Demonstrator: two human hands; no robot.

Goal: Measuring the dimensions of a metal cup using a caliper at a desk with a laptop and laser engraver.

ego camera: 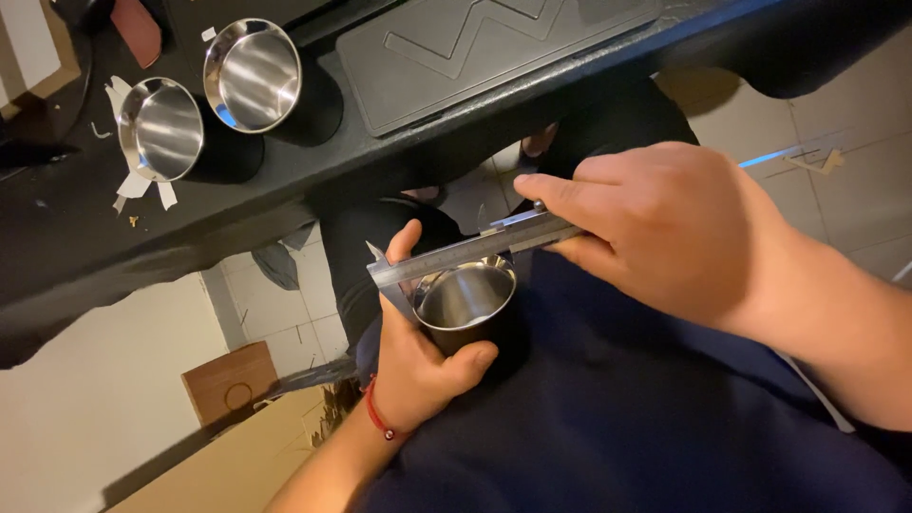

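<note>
Steel cup (467, 306), small, round, dark-walled: held mid-scene above the lap, left hand (418, 356) wrapped around it. Metal vernier caliper (475, 249), pinched by right hand (655, 228), lies across the rim. Best kept level, spanning the widest diameter, jaws touching lightly.

Black table edge (285, 204) blocks above the cup (467, 309); open floor (836, 190) right

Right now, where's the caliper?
Head view, centre: the caliper lies across the rim of the steel cup in the left hand, gripped by the right hand.
</note>
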